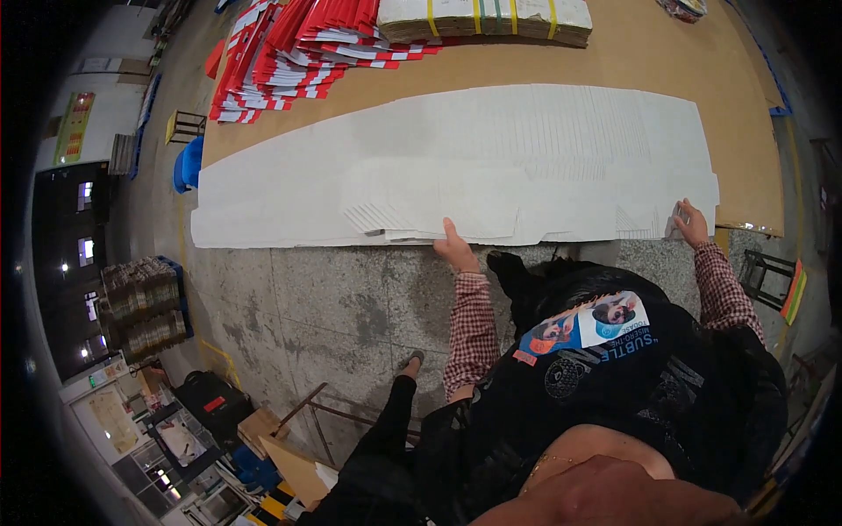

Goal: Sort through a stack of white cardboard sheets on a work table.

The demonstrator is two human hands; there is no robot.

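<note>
two hands rest on the near edge of a long spread of white flat sheets (456, 167) lying across the brown counter (667, 61): left hand (456, 250) pinching the overlapping edge, right hand (690, 223) gripping the end corner. the sheets look light, thin and bendy, best held by the edges. red-and-white sheets (281, 53) and a strapped bundle (482, 17) lie beyond.

My left hand (456, 248) sat near the centre of the frame, thumb raised, fingers curled under. My right hand (691, 223) reached out at the right, fingers bent and pinched together. Both forearms, in checked sleeves, rose from the lower middle, spread apart.
</note>
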